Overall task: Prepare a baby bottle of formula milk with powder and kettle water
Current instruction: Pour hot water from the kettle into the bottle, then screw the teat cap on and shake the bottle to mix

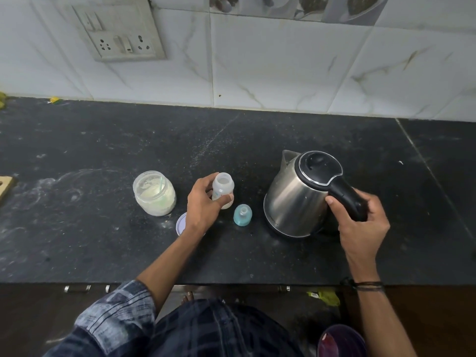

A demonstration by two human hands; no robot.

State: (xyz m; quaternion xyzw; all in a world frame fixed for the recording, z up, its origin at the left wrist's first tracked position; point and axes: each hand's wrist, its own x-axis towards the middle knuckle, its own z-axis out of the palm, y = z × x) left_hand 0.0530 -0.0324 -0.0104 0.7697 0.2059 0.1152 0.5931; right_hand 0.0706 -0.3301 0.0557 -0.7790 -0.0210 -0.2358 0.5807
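Observation:
A small clear baby bottle [223,186] stands open-topped on the black counter [103,150], and my left hand [203,204] is wrapped around its lower half. Its blue teat cap [242,215] stands just to the right, apart from the bottle. An open glass jar of pale powder [154,193] with a spoon handle inside sits to the left. A steel kettle [296,199] with a black lid rests on the counter at the right, spout pointing away. My right hand [360,222] grips its black handle [346,197].
A round jar lid [181,224] lies flat beside my left wrist. A wall socket panel [121,34] sits on the tiled backsplash. A wooden board edge [6,185] shows at the far left. A purple bowl [340,341] is below the counter edge.

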